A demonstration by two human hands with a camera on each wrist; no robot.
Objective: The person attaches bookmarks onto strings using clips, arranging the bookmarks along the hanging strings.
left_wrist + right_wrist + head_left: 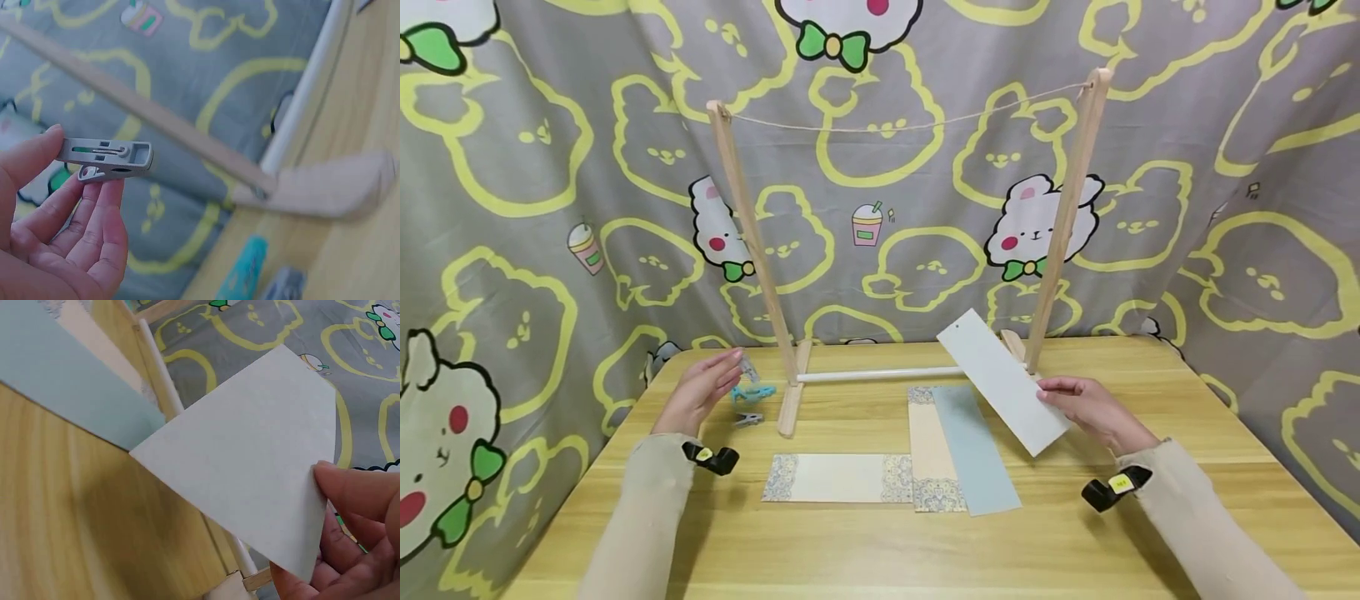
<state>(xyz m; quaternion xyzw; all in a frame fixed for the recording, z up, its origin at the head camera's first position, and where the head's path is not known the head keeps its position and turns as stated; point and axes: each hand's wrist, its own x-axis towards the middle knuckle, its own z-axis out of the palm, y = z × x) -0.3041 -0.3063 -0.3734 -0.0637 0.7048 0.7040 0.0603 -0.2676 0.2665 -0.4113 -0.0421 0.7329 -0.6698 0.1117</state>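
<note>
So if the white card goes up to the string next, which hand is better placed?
Probably the right hand: it pinches the white card above the table, while the left hand holds a grey clip.

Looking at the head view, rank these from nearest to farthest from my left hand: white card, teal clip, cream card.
1. Teal clip: just right of your left hand.
2. Cream card: farther right, lower in view.
3. White card: farthest right, in your right hand.

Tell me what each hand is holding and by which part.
The left hand pinches a grey clip at one end. The right hand grips a white card by a long edge, nearer its lower end.
</note>
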